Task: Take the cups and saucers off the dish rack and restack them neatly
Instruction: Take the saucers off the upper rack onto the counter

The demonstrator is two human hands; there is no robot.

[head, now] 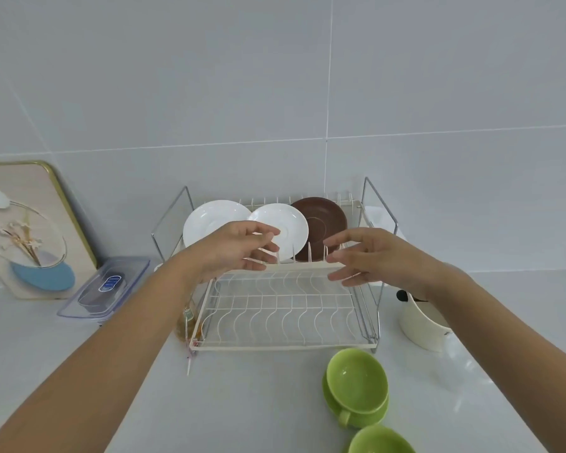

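Observation:
A cream two-tier wire dish rack (pixel 285 346) stands on the counter against the tiled wall. Its upper tier holds three saucers upright: a large white saucer (pixel 209 220) at the left, a smaller white saucer (pixel 290 223) in the middle, a brown saucer (pixel 324 220) at the right. The lower tier is bare. My left hand (pixel 239 250) hovers open in front of the white saucers, fingers apart. My right hand (pixel 373 256) is open just before the brown saucer. Two stacked green cups (pixel 356 384) sit on the counter in front of the rack, and another green cup (pixel 381 441) lies at the bottom edge.
A framed picture (pixel 27 230) leans on the wall at the left, with a clear plastic lidded box (pixel 107 289) beside it. A white utensil holder (pixel 419 322) stands right of the rack. A small glass bottle (pixel 187 322) is at the rack's left front corner.

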